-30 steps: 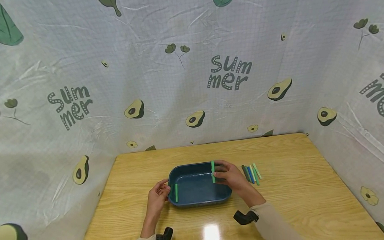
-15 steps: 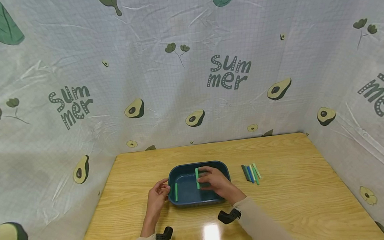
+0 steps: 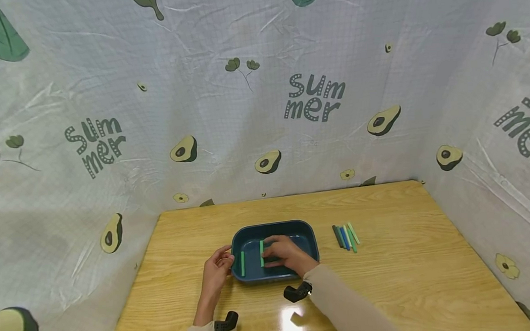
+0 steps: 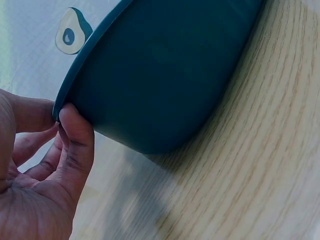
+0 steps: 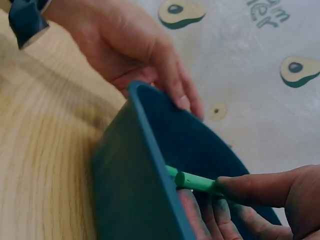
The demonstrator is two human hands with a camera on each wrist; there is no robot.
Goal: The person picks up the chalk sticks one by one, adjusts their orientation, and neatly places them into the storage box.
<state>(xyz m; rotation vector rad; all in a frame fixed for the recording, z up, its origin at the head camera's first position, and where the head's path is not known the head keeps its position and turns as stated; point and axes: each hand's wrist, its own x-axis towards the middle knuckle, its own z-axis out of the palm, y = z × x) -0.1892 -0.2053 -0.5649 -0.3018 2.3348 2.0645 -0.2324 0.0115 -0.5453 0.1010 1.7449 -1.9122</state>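
Observation:
A dark blue rectangular tub [image 3: 291, 228] with rounded corners stands on the table. My left hand [image 3: 218, 267] pinches its left rim between thumb and fingers, seen close up in the left wrist view. Inside the tub, my right hand [image 3: 286, 254] holds a slim round green stick [image 5: 197, 183] between thumb and fingers, low over the floor of the tub. Dark stains show on the right fingertips [image 5: 222, 212]. Another green stick [image 3: 242, 264] lies along the tub's left end; part of it shows behind the held one in the right wrist view.
Right of the tub, several coloured sticks [image 3: 346, 237] lie side by side on the wooden table [image 3: 390, 279], in dark, blue, yellow and green. A white cloth [image 3: 224, 102] printed with avocados hangs behind and at both sides. Each wrist wears a black camera mount [image 3: 297, 292].
My right hand has carried the green stick leftward and down into the tub, from near its right end toward the stick at the left. My left hand has stayed at the rim.

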